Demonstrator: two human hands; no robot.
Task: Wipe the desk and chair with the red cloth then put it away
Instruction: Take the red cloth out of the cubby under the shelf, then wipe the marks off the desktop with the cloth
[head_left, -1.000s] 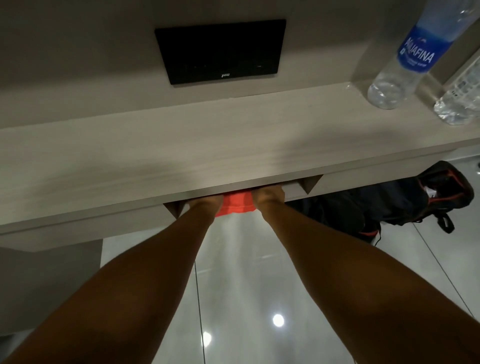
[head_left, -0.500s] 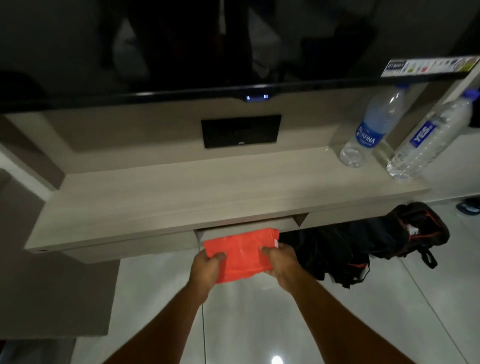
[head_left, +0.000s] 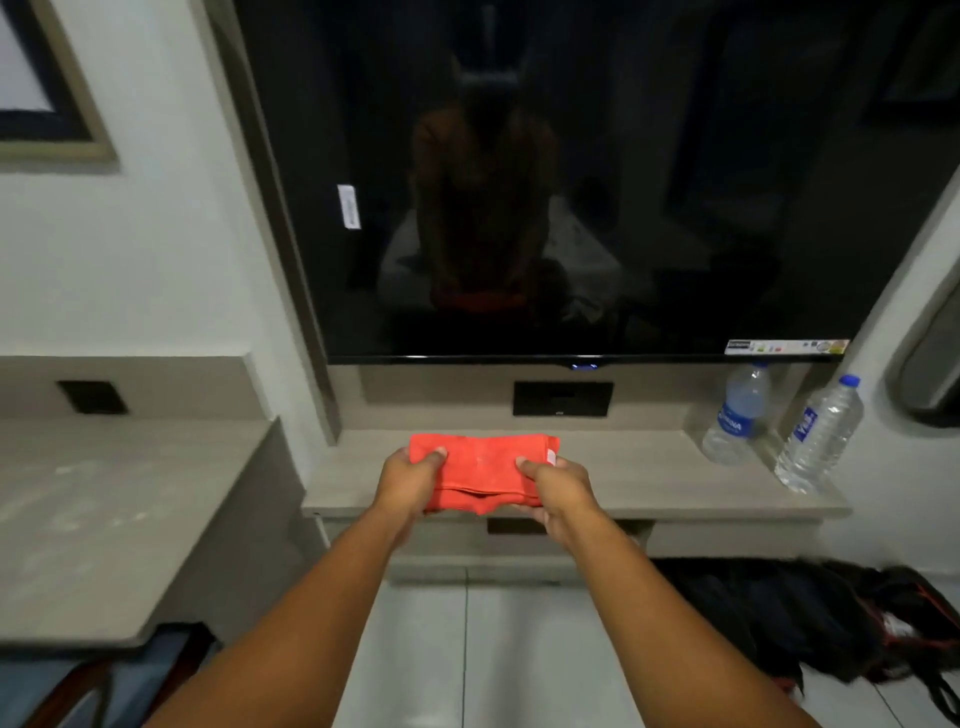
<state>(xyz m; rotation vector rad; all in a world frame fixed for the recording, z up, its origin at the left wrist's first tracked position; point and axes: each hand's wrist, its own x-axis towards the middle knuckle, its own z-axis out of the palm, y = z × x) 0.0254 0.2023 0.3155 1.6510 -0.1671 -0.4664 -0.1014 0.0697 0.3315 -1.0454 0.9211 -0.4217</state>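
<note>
Folded red cloth (head_left: 480, 475) in hand, wiping not started yet

Left hand (head_left: 410, 480) and right hand (head_left: 558, 493) both grasp it above the pale wood tabletop (head_left: 649, 473); everything's left.

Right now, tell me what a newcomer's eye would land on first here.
The folded red cloth at centre, pinched between the left hand and right hand above the pale wooden shelf. Behind it, the big dark TV screen fills the wall. On the shelf's right end stand two clear water bottles.
</note>
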